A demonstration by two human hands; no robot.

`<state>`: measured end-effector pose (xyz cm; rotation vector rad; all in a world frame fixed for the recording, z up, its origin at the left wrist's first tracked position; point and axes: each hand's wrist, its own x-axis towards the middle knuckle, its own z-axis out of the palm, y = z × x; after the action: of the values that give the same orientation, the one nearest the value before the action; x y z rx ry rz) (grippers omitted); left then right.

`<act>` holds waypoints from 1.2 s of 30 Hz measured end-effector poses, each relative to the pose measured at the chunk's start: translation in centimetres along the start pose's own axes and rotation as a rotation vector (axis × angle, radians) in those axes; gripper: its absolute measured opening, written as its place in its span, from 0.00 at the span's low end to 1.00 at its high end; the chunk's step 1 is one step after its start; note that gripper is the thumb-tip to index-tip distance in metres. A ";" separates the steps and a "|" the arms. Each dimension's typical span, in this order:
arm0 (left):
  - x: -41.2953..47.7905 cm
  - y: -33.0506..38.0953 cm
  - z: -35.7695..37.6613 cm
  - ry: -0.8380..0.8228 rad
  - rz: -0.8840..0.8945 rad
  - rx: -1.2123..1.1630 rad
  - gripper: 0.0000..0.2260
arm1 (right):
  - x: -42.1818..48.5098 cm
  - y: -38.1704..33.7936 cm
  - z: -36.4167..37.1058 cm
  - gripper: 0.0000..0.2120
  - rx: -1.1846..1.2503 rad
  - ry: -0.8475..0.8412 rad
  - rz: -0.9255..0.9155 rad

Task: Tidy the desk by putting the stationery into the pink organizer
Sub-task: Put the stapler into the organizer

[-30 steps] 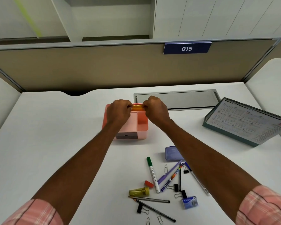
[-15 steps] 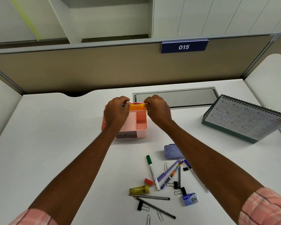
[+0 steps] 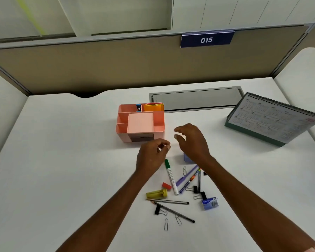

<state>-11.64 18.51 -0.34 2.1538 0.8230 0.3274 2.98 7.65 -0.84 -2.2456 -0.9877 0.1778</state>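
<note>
The pink organizer [image 3: 158, 122] stands mid-desk; its back compartments hold an orange and pink pad [image 3: 153, 107] and a small blue item [image 3: 138, 107]. My left hand [image 3: 151, 157] hovers in front of it, fingers loosely curled, holding nothing. Beside it my right hand [image 3: 193, 142] hangs with relaxed fingers, empty, over a lilac box [image 3: 186, 158] that it partly hides. Below lie a green-capped marker [image 3: 170, 175], purple pens [image 3: 186, 177], a red eraser [image 3: 166, 186], a yellow sharpener [image 3: 156, 194], two pencils [image 3: 171, 201], binder clips [image 3: 195, 189], paper clips [image 3: 166, 224] and a blue staple box [image 3: 209, 203].
A desk calendar [image 3: 273, 120] stands at the right. A grey cable hatch [image 3: 196, 99] is set in the desk behind the organizer. A beige partition [image 3: 116, 66] closes the back edge.
Both hands have let go of the orange pad in the organizer's back compartment and drawn back toward me, now hovering in front of the organizer above the loose stationery.
</note>
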 end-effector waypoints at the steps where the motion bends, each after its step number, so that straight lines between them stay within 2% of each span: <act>1: -0.4 0.0 0.5 -0.057 -0.029 -0.001 0.08 | -0.7 0.6 -0.3 0.12 -0.022 -0.033 0.017; 4: -1.4 0.3 1.9 -0.184 -0.166 -0.057 0.10 | -2.9 2.9 -1.7 0.16 -0.074 -0.110 0.071; 7: -2.2 1.4 3.8 -0.276 -0.294 -0.137 0.18 | -5.1 5.2 -2.9 0.21 -0.053 -0.129 0.190; 9: -2.5 2.4 5.1 -0.295 -0.317 -0.145 0.22 | -6.5 6.4 -3.2 0.22 -0.055 -0.111 0.245; 13: -2.6 3.9 6.6 -0.282 -0.306 -0.138 0.18 | -7.9 7.0 -3.4 0.15 -0.010 -0.115 0.281; 16: -2.7 4.7 6.9 -0.230 -0.403 -0.223 0.14 | -7.8 6.1 -3.9 0.09 -0.007 -0.124 0.293; 18: -2.7 5.1 7.0 -0.155 -0.506 -0.389 0.11 | -7.9 5.6 -4.1 0.11 0.026 -0.102 0.284; 24: -1.9 6.5 4.1 -0.024 -0.637 -1.128 0.16 | -7.1 2.4 -4.7 0.11 0.133 0.056 0.148; 28: -0.9 7.7 0.7 0.006 -0.733 -1.302 0.13 | -6.0 -0.2 -4.5 0.12 0.157 0.121 0.027; 31: -0.2 8.0 -1.6 0.033 -0.667 -1.268 0.11 | -4.8 -1.8 -4.3 0.14 0.146 0.097 -0.016; 36: 1.7 7.4 -5.7 0.029 -0.473 -1.108 0.11 | -2.1 -4.5 -4.7 0.23 0.198 -0.046 -0.052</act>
<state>-9.76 19.43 8.89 0.9034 0.8490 0.4282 0.49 5.96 5.29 -2.0425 -1.0058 0.2926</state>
